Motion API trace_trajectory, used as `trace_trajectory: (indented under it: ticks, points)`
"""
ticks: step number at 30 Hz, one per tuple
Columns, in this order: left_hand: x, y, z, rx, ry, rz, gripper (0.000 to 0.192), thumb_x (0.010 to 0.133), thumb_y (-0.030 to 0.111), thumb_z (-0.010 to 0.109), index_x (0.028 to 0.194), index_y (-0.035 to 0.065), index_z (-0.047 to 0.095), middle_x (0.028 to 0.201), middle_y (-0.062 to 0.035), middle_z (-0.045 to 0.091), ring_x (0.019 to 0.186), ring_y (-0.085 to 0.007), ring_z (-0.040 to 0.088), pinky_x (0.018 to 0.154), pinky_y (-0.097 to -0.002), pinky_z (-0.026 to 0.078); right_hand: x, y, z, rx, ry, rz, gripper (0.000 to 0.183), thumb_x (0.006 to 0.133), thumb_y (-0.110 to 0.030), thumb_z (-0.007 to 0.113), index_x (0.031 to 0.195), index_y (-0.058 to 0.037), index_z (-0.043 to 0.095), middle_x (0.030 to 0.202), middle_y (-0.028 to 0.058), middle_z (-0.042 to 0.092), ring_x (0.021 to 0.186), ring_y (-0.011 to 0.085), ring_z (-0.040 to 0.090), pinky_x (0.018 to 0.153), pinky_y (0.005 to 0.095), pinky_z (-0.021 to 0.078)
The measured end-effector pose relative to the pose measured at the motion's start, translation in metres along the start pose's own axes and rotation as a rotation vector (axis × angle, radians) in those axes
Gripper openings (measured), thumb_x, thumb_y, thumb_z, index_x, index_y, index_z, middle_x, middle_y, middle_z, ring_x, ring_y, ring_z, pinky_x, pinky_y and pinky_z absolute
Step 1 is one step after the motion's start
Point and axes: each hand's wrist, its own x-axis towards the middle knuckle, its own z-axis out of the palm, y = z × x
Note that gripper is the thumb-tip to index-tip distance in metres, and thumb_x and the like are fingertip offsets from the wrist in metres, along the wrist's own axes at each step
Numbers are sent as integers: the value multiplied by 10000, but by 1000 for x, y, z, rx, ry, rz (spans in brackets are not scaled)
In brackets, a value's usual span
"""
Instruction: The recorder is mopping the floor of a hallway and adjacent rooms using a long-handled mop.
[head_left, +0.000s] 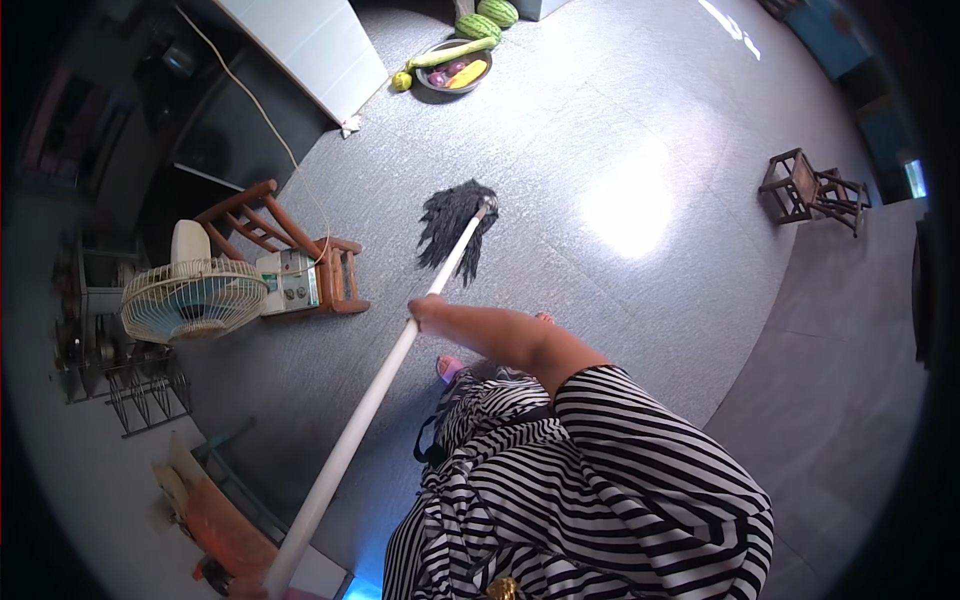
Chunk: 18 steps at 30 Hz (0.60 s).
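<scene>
My right hand (425, 310) is closed around the white handle (375, 394) of a mop, partway along it. The arm reaches across in front of my striped clothing. Dark grey mop strands (454, 225) lie spread on the grey tiled floor (517, 154), ahead of my feet. From the mop head the handle slants down to the lower left and leaves the picture at the bottom edge. My left hand is out of view. One foot in a pink slipper (448, 368) shows beneath the handle.
Left of the mop, an electric fan (193, 300) stands by a wooden chair (262, 225); its cord (255, 97) runs upward. A metal basin (480, 79) of vegetables and two watermelons (478, 28) sit on the floor ahead. Small wooden stools (795, 184) stand at right.
</scene>
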Motion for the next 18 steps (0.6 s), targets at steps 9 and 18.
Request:
trace_trajectory:
  ticks: [9,18]
  points:
    - [-81,18,90,-286,-627,20,213,759,133,321,556,97,269,417,12,200,362,-85,220,375,-221,214,47,-91,-166,701,16,-183,257,656,27,472,877,82,351,615,125,428,430,187,451,369,294,416]
    - [-86,56,200,-631,-865,48,124,751,54,284,652,16,347,401,43,171,414,-56,238,433,-189,235,32,-80,-300,1032,111,-200,138,682,20,437,779,43,341,547,85,404,425,173,447,370,282,417]
